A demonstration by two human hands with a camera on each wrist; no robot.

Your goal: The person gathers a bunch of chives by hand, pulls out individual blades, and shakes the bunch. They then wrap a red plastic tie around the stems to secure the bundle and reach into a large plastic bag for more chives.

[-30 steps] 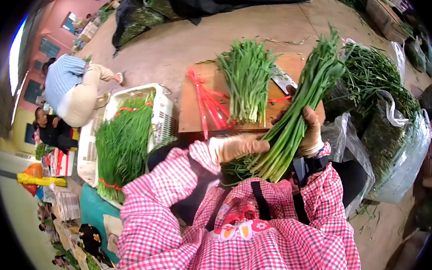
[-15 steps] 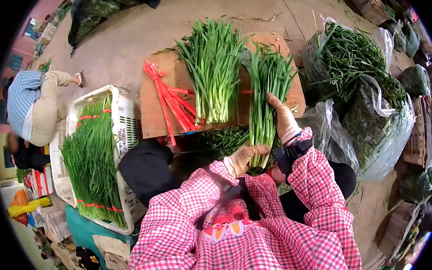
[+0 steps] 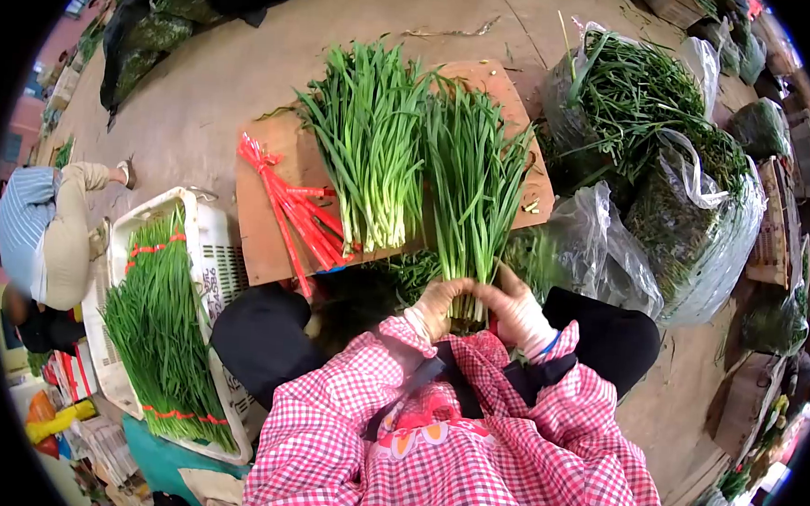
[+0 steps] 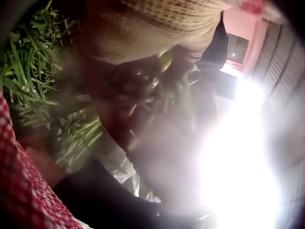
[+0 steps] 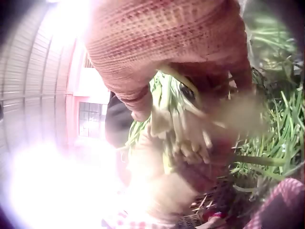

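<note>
Both gloved hands meet at the pale stem ends of a bunch of garlic chives (image 3: 471,179) in the head view. My left hand (image 3: 437,307) grips the bunch from the left, and my right hand (image 3: 515,314) holds it from the right. Its leaves reach away over a wooden board (image 3: 268,237). A second loose bunch of garlic chives (image 3: 365,150) lies beside it on the board. In the right wrist view, cut stem ends (image 5: 186,143) show below the curled fingers of the knitted glove (image 5: 167,43). Glare washes out part of both wrist views.
Red tie strips (image 3: 292,215) lie on the board's left side. A white crate (image 3: 204,270) with red-tied chives (image 3: 159,323) stands left. Clear plastic bags (image 3: 711,269) of greens are at the right. Dark-clad knees (image 3: 259,332) flank the hands. Another person (image 3: 54,225) bends at far left.
The bunch has gone from slanting in the air to lying over the board beside the other one. My right hand has slid down from mid-bunch to the stem ends, meeting the left.
</note>
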